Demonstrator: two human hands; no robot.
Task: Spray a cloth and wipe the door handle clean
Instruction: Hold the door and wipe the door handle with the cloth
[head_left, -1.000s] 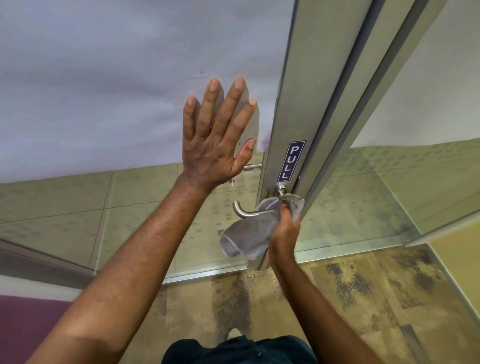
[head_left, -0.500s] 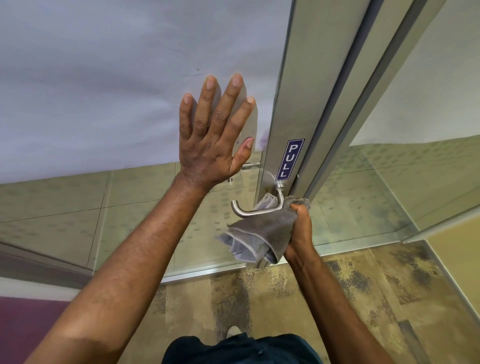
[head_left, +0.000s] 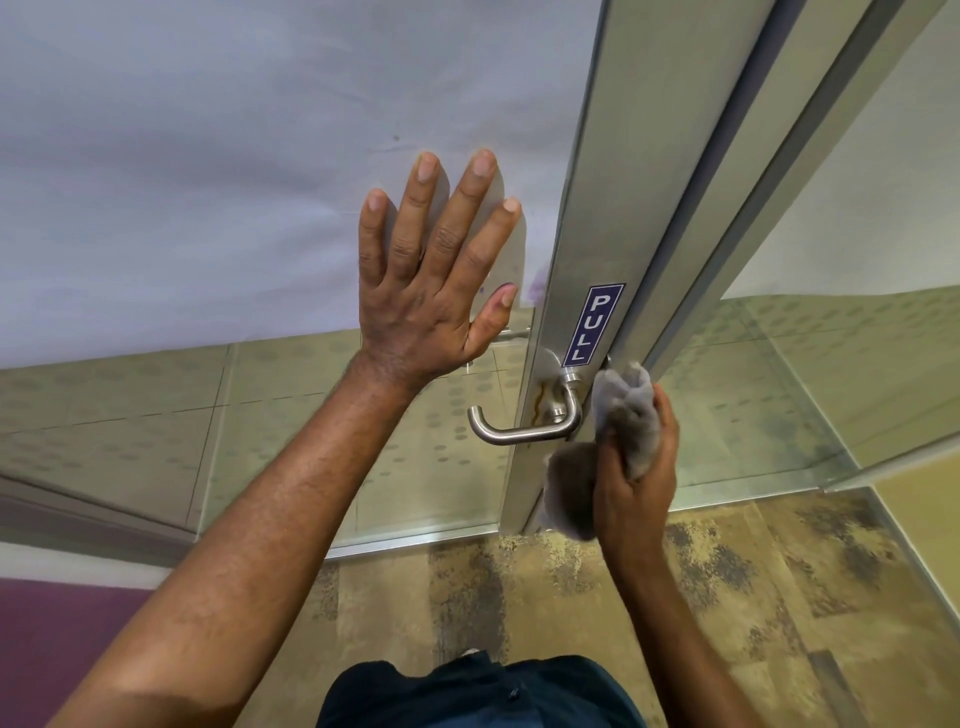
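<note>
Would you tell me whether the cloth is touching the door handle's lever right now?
Apart. The head view shows the cloth bunched in the right hand beside the bare door handle, with frame visible between.

The door handle (head_left: 524, 428) is brushed metal with a satin sheen, smooth and rounded. Behind it, the door frame (head_left: 613, 208) is matt silver metal, faintly streaked, with a brownish stain on the round plate at the handle's base. Just above the handle, the PULL sticker (head_left: 593, 323) looks like glossy blue plastic or vinyl. The cloth (head_left: 623, 415), bunched to the right of the handle, is soft grey fabric with a fuzzy, matt nap. Left of the handle, the door panel (head_left: 234, 182) is frosted and dull above, clear glossy glass below. Beneath the handle, the floor (head_left: 753, 571) is mottled tan and dark, low in sheen.
</note>
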